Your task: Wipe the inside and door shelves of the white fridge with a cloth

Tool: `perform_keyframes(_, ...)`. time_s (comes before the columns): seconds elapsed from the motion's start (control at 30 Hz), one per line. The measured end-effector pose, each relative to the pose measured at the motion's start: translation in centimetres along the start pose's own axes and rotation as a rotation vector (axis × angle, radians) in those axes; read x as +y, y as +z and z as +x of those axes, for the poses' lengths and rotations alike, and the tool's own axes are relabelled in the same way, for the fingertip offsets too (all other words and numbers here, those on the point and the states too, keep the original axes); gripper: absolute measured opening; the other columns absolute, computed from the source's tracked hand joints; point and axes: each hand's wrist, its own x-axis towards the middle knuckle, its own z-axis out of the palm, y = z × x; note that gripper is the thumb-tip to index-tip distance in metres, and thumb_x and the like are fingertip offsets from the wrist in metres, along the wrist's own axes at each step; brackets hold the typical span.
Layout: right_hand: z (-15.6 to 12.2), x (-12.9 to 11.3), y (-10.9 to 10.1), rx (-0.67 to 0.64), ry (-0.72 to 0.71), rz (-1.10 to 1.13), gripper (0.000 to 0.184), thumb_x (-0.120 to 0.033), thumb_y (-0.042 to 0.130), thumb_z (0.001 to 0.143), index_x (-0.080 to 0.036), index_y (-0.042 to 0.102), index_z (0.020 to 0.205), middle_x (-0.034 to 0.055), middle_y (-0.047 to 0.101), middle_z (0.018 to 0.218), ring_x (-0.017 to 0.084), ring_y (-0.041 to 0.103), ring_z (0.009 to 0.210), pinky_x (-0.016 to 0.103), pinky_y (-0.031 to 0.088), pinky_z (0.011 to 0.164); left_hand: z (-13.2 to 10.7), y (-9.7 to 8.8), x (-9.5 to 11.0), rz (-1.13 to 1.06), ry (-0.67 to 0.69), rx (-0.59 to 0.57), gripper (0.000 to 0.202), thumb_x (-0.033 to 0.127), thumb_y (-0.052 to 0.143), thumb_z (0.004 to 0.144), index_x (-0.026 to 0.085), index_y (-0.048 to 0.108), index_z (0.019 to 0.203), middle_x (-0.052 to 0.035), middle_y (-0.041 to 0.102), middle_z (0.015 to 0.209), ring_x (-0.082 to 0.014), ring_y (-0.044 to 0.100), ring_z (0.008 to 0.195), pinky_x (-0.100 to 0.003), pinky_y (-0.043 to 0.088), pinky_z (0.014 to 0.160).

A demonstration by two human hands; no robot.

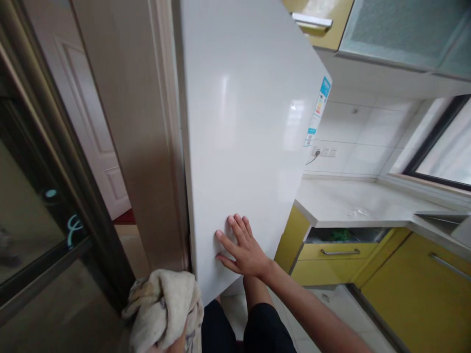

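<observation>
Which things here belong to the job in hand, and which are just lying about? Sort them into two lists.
In use:
White panel, with the right hand spread on it
Towel, mostly covering the left hand

Just around:
Counter
Drawer
Plug
Window

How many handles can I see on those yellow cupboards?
3: the upper handle near the top edge, the drawer handle below the white worktop, and the far-right handle, cut by the picture's edge. Others may be out of view.
</observation>
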Motion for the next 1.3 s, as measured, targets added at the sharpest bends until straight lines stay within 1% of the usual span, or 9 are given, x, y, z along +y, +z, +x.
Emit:
perform_keyframes(0.2,2.2,2.9,4.1,-0.196,-0.031,-0.024,0.073,-0.029,0.057,0.097,-0.026,0.027,0.163,0.0191,0.02,0.17,0.036,0.014,0.159,0.064,0.025,0.126,-0.3,1.2,-2.1,-0.103,-0.088,-0.089,0.051,0.053,0.085,0.056,0.022,0.071,0.094,-0.0109,0.077,0.099,-0.0382,0.067,0.117,-0.048,0.054,0.108)
perform_keyframes(0.33,4.4,4.5,5.9,-0.319,-0.031,-0.025,0.071,-0.017,0.052,0.094,-0.025,0.033,0.161,0.0165,0.016,0.171,0.034,0.011,0.16,0.063,0.019,0.128,-0.4,2.7,-3.2,-0.11,-0.097,-0.134,0.042,0.047,0.082,0.059,0.021,0.07,0.089,-0.0117,0.077,0.09,-0.0373,0.072,0.104,-0.047,0.059,0.096)
perform_keyframes(0.43,5.9,5.8,7.1,-0.381,-0.04,-0.033,0.073,-0.013,0.051,0.092,-0.021,0.032,0.161,0.0167,0.011,0.172,0.034,0.007,0.16,0.063,0.016,0.129,0.3,4.3,-2.0,-0.15,-0.11,-0.146,0.043,0.048,0.078,0.061,0.019,0.07,0.092,-0.0149,0.079,0.094,-0.0364,0.074,0.097,-0.046,0.061,0.089)
perform_keyframes(0.53,7.1,7.2,8.3,-0.427,-0.049,-0.047,0.075,-0.01,0.051,0.09,-0.018,0.031,0.161,0.0178,0.009,0.171,0.034,0.007,0.161,0.063,0.013,0.129,1.4,5.9,0.5,-0.232,-0.098,-0.144,0.045,0.047,0.071,0.064,0.018,0.07,0.098,-0.0165,0.08,0.098,-0.036,0.075,0.1,-0.046,0.061,0.089)
perform_keyframes(0.67,8.5,9.4,9.9,-0.479,-0.059,-0.054,0.074,-0.008,0.05,0.088,-0.015,0.034,0.16,0.0188,0.008,0.171,0.034,0.007,0.16,0.061,0.011,0.13,2.3,7.5,2.5,-0.243,-0.075,-0.159,0.047,0.042,0.068,0.065,0.016,0.07,0.105,-0.0194,0.077,0.111,-0.0394,0.069,0.116,-0.049,0.056,0.102)
perform_keyframes(0.9,10.4,10.7,11.9,-0.526,0.01,-0.06,0.071,-0.004,0.052,0.086,-0.013,0.041,0.156,0.0171,0.015,0.171,0.032,0.013,0.16,0.058,0.015,0.13,1.7,9.7,0.7,-0.263,-0.138,-0.218,0.058,0.043,0.069,0.066,0.013,0.065,0.115,-0.0242,0.075,0.117,-0.0405,0.069,0.117,-0.054,0.053,0.106)
perform_keyframes(1.13,11.4,9.6,11.5,-0.582,0.114,-0.019,0.066,-0.008,0.056,0.087,-0.01,0.046,0.152,0.0167,0.01,0.171,0.031,0.008,0.161,0.059,0.011,0.131,1.9,10.8,2.2,-0.297,-0.121,-0.235,0.038,0.037,0.07,0.065,0.02,0.068,0.099,-0.0166,0.077,0.102,-0.0379,0.072,0.108,-0.052,0.055,0.102)
perform_keyframes(1.23,12.8,10.1,9.9,-0.693,0.13,0.154,0.068,-0.019,0.069,0.084,-0.012,0.051,0.149,0.018,0.013,0.171,0.034,0.009,0.161,0.06,0.012,0.13,2.2,10.7,3.5,-0.33,-0.138,-0.265,0.037,0.036,0.071,0.064,0.019,0.069,0.096,-0.0167,0.077,0.103,-0.0374,0.072,0.108,-0.05,0.055,0.102)
perform_keyframes(1.3,13.2,10.7,8.4,-0.723,0.167,0.35,0.07,-0.029,0.068,0.087,-0.013,0.047,0.153,0.0184,0.024,0.169,0.031,0.02,0.159,0.055,0.02,0.13,2.5,10.8,4.0,-0.361,-0.175,-0.286,0.038,0.036,0.072,0.062,0.018,0.07,0.096,-0.0164,0.078,0.104,-0.0375,0.072,0.108,-0.048,0.057,0.099)
